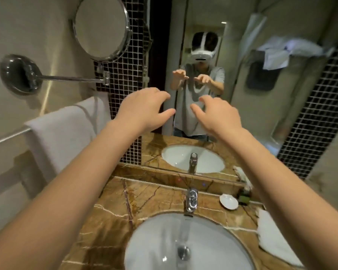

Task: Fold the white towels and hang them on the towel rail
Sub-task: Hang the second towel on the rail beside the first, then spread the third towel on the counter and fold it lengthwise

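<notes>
A folded white towel (64,133) hangs over the chrome towel rail (8,137) on the left wall. Another white towel (275,240) lies flat on the marble counter at the right, beside the basin. My left hand (142,108) and my right hand (219,114) are both raised in front of the wall mirror, above the sink, fingers spread and curled, holding nothing. The hands are a short gap apart and touch no towel.
A white basin (154,246) with a chrome tap (191,200) sits in the brown marble counter (113,211). A small white dish (228,201) stands right of the tap. A round swing-arm mirror (101,28) juts from the left wall. The wall mirror reflects a person and hanging cloths.
</notes>
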{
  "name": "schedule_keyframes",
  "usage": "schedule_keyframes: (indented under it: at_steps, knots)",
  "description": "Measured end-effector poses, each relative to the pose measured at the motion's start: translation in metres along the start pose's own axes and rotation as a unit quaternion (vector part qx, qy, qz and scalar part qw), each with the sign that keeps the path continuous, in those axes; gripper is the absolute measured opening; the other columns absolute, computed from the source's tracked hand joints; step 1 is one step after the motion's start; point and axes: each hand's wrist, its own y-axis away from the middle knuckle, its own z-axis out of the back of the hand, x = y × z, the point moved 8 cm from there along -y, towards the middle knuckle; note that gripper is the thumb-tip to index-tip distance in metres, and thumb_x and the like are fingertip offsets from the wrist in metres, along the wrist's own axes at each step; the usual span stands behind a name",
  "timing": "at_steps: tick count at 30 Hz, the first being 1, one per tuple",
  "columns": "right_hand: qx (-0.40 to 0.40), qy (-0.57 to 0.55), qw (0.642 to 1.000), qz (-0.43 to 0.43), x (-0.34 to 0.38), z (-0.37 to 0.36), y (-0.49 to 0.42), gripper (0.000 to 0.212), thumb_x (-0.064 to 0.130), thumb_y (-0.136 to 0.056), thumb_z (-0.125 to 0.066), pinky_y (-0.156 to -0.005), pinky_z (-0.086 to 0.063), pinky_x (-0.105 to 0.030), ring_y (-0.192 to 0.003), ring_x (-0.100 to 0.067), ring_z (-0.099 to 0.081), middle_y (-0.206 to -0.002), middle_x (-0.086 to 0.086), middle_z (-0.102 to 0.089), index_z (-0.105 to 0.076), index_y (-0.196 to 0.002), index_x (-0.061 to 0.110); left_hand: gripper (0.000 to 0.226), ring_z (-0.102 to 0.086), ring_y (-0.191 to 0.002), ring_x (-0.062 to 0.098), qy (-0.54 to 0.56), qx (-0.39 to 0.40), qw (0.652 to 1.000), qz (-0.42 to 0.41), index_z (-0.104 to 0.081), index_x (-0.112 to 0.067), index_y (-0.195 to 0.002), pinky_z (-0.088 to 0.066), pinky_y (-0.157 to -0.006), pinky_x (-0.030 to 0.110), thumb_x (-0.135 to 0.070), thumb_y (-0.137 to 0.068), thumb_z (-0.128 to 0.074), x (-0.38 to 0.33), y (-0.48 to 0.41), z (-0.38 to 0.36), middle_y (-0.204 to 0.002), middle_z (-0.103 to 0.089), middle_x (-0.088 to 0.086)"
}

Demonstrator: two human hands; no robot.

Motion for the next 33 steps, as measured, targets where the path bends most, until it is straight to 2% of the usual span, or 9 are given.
schedule_keyframes:
  at_steps: [8,11,16,21,28,33]
  knots:
    - [-0.020,0.066,0.990,-0.122,-0.105,0.053,0.068,0.053,0.056,-0.097,-0.033,-0.087,-0.042,-0.044,-0.113,-0.033,-0.055,-0.123,-0.009,-0.061,-0.052,-0.128,0.018,0.055,-0.046,-0.127,0.020,0.089,0.012,0.989,-0.120,-0.044,-0.024,-0.138,-0.042,-0.097,0.040,-0.054,-0.092,-0.042,-0.117,-0.015,-0.009,-0.137,-0.052,0.001]
    - [-0.028,0.078,0.983,-0.163,-0.146,0.077,0.098,0.054,0.055,-0.097,-0.032,-0.090,-0.043,-0.046,-0.114,-0.032,-0.056,-0.124,-0.008,-0.061,-0.050,-0.132,0.018,0.054,-0.047,-0.126,0.020,0.118,-0.006,0.982,-0.144,-0.045,-0.024,-0.138,-0.044,-0.098,0.041,-0.053,-0.092,-0.043,-0.159,-0.015,-0.002,-0.136,-0.052,0.000]
    - [-0.052,0.085,0.970,-0.221,-0.204,0.118,0.152,0.050,0.054,-0.097,-0.032,-0.091,-0.044,-0.046,-0.111,-0.030,-0.057,-0.119,-0.007,-0.064,-0.054,-0.126,0.018,0.055,-0.046,-0.127,0.020,0.157,-0.023,0.969,-0.191,-0.045,-0.025,-0.137,-0.043,-0.098,0.040,-0.055,-0.092,-0.041,-0.241,-0.013,0.005,-0.137,-0.052,0.000]
    - [-0.038,0.112,0.956,-0.267,-0.245,0.138,0.197,0.051,0.052,-0.099,-0.032,-0.092,-0.041,-0.045,-0.114,-0.031,-0.055,-0.123,-0.010,-0.061,-0.052,-0.130,0.017,0.055,-0.047,-0.126,0.019,0.190,-0.022,0.954,-0.230,-0.044,-0.025,-0.138,-0.042,-0.096,0.038,-0.055,-0.092,-0.041,-0.309,-0.003,-0.001,-0.136,-0.052,0.000]
    - [-0.037,0.130,0.940,-0.314,-0.275,0.143,0.228,0.054,0.052,-0.099,-0.031,-0.095,-0.040,-0.044,-0.118,-0.032,-0.053,-0.129,-0.013,-0.058,-0.050,-0.135,0.016,0.054,-0.048,-0.125,0.019,0.224,-0.012,0.936,-0.271,-0.045,-0.025,-0.137,-0.043,-0.097,0.040,-0.055,-0.093,-0.041,-0.346,-0.004,-0.022,-0.136,-0.053,0.000]
    - [-0.050,0.133,0.929,-0.341,-0.285,0.128,0.228,0.054,0.053,-0.099,-0.031,-0.092,-0.042,-0.044,-0.115,-0.032,-0.055,-0.125,-0.012,-0.061,-0.051,-0.132,0.016,0.055,-0.048,-0.125,0.020,0.228,0.005,0.928,-0.294,-0.044,-0.024,-0.138,-0.045,-0.095,0.040,-0.056,-0.093,-0.040,-0.349,-0.014,-0.048,-0.136,-0.053,0.000]
